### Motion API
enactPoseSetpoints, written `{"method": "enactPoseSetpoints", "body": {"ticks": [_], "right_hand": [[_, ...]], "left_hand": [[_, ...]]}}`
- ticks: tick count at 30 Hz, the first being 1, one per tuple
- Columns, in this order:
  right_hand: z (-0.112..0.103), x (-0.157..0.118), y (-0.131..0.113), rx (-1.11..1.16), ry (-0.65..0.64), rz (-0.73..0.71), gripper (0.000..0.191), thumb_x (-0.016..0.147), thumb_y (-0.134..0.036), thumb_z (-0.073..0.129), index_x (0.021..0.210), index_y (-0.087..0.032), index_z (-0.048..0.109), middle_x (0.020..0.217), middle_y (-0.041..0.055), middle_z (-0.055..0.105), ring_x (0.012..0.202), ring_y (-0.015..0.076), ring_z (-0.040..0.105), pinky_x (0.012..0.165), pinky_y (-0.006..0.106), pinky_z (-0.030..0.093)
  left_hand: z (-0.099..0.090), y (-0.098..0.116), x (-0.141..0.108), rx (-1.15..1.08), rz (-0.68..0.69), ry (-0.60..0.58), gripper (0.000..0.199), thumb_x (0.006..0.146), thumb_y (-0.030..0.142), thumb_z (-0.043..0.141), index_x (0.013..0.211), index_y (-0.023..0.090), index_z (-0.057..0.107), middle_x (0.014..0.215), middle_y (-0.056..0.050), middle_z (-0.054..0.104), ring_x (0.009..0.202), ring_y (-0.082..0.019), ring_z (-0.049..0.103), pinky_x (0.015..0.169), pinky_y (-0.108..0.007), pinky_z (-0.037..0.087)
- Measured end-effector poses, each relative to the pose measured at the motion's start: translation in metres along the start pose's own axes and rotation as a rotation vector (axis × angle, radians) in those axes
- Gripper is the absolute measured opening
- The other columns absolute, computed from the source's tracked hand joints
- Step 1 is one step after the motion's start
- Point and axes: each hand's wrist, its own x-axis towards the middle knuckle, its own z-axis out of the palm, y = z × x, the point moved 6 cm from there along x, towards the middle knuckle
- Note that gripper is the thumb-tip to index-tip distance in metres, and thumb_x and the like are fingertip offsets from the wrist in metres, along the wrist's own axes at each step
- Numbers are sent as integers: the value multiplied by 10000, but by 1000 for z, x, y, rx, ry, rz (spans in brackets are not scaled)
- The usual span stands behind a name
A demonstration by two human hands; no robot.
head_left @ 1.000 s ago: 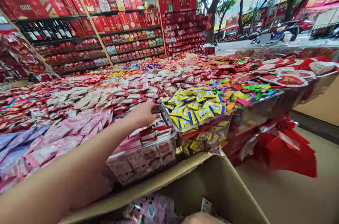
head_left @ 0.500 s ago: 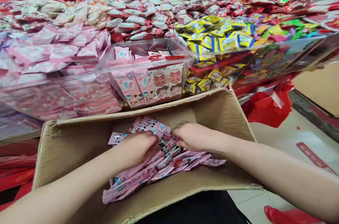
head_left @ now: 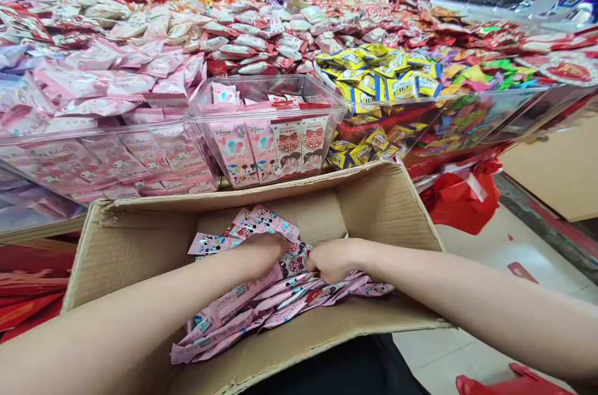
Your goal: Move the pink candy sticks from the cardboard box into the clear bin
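A pile of flat pink printed packets (head_left: 243, 304) lies in an open cardboard box (head_left: 135, 245) before me. Both my hands reach into it. My left hand (head_left: 264, 255) bends its fingers down over the packets; the fingertips are mostly hidden. Just across from it, my right hand (head_left: 334, 261) is closed, thumb and fingers pinching at the edge of the pile. Between the two shows a packet with a red and white symbol print (head_left: 296, 259). Behind my left hand, a few more packets (head_left: 273, 220) lie flat with cartoon figures facing up.
Behind the box stands a clear bin (head_left: 268, 114) of similar upright packets. Pink pouches (head_left: 107, 86) fill a bin to its left; yellow-blue wrapped sweets (head_left: 383, 80) sit to its right. A red bag (head_left: 462, 195) hangs beside the box above the tiled floor (head_left: 439, 345).
My right hand has moved slightly down and right, my left slightly right. The symbol-printed packet between them shows more plainly. The view has tilted up a little.
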Motion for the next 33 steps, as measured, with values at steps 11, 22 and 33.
{"method": "enactPoseSetpoints", "body": {"ticks": [11, 22, 33], "right_hand": [[-26, -15, 21, 55, 263, 236, 339, 717, -113, 417, 985, -68, 618, 969, 174, 637, 892, 264, 597, 671, 292, 444], [-32, -21, 19, 104, 309, 223, 343, 711, -308, 536, 980, -121, 634, 922, 147, 658, 862, 265, 613, 640, 294, 465], [-64, -42, 24, 320, 783, 124, 444, 782, -547, 429, 822, -141, 605, 720, 55, 636, 600, 131, 543, 475, 218, 288]], "left_hand": [[10, 22, 41, 349, 38, 13, 179, 837, 238, 511, 973, 140, 575, 1051, -58, 584, 990, -210, 538, 822, -428, 443], [5, 12, 48, 376, -214, -162, 226, 808, 270, 553, 990, 137, 570, 1098, -70, 565, 1000, -220, 532, 814, -429, 448], [-78, 11, -27, -55, -80, 230, 203, 743, 253, 522, 933, 206, 572, 843, -21, 658, 746, -189, 599, 634, -269, 443]]}}
